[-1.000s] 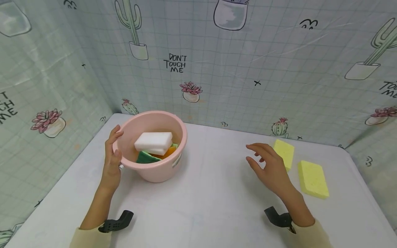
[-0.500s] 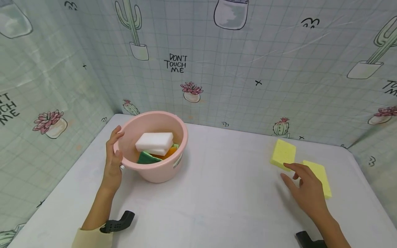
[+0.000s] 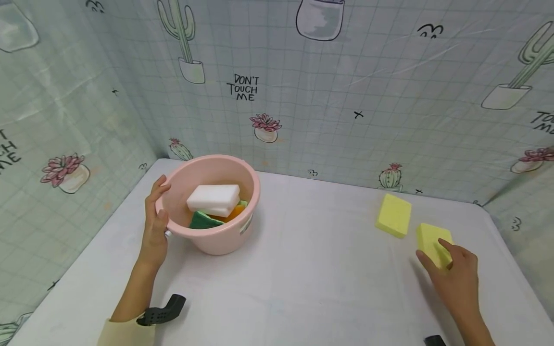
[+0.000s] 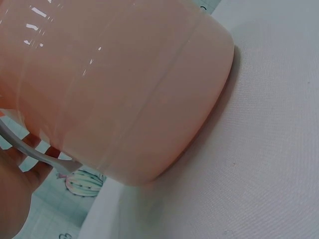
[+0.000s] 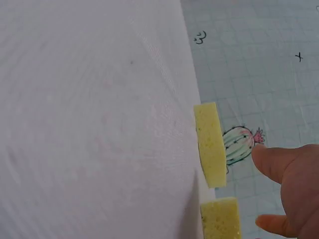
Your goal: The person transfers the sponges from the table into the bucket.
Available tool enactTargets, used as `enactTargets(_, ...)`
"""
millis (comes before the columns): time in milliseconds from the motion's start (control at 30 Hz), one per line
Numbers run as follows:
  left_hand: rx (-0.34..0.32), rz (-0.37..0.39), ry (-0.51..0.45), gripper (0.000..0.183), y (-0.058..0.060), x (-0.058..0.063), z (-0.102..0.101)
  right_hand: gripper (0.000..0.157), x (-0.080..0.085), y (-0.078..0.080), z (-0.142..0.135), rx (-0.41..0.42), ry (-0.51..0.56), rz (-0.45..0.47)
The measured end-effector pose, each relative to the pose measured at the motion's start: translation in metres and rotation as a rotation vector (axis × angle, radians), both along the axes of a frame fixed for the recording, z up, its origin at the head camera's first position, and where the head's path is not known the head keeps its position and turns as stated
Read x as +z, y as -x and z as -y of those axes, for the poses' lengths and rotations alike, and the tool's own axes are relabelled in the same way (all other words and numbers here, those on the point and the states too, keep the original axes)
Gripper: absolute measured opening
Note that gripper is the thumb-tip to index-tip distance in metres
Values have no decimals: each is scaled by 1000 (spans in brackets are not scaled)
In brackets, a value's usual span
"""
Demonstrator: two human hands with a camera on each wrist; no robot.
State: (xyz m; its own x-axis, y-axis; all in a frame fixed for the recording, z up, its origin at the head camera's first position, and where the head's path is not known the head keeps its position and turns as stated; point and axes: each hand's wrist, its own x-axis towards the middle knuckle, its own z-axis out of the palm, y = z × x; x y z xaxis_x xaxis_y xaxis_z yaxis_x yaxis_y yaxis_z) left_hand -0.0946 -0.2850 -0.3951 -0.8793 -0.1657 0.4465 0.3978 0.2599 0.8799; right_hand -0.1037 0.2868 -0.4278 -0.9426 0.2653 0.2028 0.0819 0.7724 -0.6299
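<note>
At the left of the head view a pink bucket (image 3: 220, 243) stands on the table. Its rim is held by my left hand (image 3: 155, 228), fingertips over the edge and thumb at the near side. The left wrist view shows the bucket's grey handle (image 4: 31, 151) running past that palm. My right hand (image 3: 460, 278) hovers at the nearer yellow sponge (image 3: 430, 240), thumb and index finger spread over its near end. Farther back lies a second yellow sponge (image 3: 394, 215). In the right wrist view the thumb (image 5: 271, 162) is apart from both sponges.
Inside the bucket a white foam block (image 3: 213, 198) lies over a green piece (image 3: 203, 220) and an orange piece (image 3: 237, 211). A cactus-print curtain (image 3: 311, 96) hangs behind and beside the white table (image 3: 311, 269).
My right hand has moved right and toward me, past the far sponge to the nearer one. The left hand and the bucket have stayed put.
</note>
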Motion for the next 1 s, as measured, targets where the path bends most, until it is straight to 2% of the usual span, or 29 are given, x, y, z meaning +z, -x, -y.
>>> enactTargets(133, 6, 2, 5, 53, 1, 0, 2, 79, -3, 3, 1, -110, 90, 113)
enactTargets(300, 5, 15, -18, 54, 0, -1, 1, 83, -8, 4, 2, -219, 104, 117)
enactTargets(400, 4, 19, -20, 53, 0, 0, 1, 85, -11, 3, 1, -254, 116, 116)
enactTargets(733, 17, 11, -3, 54, 0, 0, 0, 97, -17, 6, -6, -288, 134, 201)
enactTargets(1000, 11, 11, -3, 54, 1, 0, 0, 92, -16, 2, -7, -261, 143, 155)
